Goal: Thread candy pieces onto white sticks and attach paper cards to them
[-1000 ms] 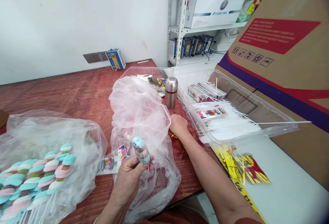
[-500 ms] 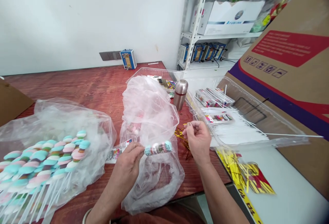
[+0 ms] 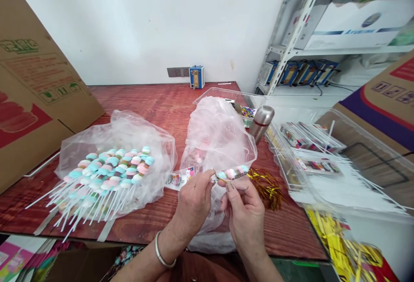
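My left hand (image 3: 195,196) is closed on the near end of a marshmallow skewer (image 3: 232,173), whose blue, pink and white pieces point to the right in a clear wrapper. My right hand (image 3: 246,213) pinches a thin gold twist tie (image 3: 222,180) against the skewer's base, close to my left fingertips. The skewer's stick is mostly hidden by my left hand. Just right of my right hand lies a loose pile of gold twist ties (image 3: 265,188). Behind both hands sits a crumpled clear plastic bag (image 3: 216,133) with pink contents, and a printed card (image 3: 181,177) lies left of it.
Many marshmallow skewers (image 3: 106,172) lie on a plastic bag at left, before a cardboard box (image 3: 35,79). A steel flask (image 3: 261,123) stands by a clear tray (image 3: 281,165) of white sticks and printed packets. Yellow strips (image 3: 333,243) lie at lower right.
My right hand has come left from the gold twist ties to the skewer, bringing a gold tie. Both hands now meet at its base. The view has swung left.
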Tool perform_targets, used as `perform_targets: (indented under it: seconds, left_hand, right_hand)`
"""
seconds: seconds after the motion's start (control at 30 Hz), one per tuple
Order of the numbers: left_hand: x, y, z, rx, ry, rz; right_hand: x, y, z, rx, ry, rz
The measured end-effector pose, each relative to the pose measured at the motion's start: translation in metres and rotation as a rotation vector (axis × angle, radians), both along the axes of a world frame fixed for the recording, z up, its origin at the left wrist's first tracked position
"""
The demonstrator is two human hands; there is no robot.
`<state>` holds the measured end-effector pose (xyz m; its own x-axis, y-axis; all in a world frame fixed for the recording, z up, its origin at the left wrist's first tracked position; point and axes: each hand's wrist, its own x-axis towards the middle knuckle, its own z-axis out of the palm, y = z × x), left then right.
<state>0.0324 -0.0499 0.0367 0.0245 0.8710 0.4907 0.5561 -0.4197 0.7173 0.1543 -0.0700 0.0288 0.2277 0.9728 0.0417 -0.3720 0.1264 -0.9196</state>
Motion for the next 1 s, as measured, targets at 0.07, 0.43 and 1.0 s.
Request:
perform_targets:
  seconds: [0.07, 0.43, 1.0]
  left_hand:
    - [-0.001, -0.001, 0.000, -0.013, 0.004, -0.011]
    - [0.009, 0.011, 0.007, -0.404, -0.618, -0.059]
    - [0.020, 0.014, -0.006, -0.551, -0.801, -0.151]
  right_hand:
    - [-0.003, 0.000, 0.000, 0.006, -0.026, -0.008]
    - [-0.011, 0.009, -0.010, 0.001, -0.089, -0.083]
    - [0.008, 0.022, 0.002, -0.084, -0.371, 0.196]
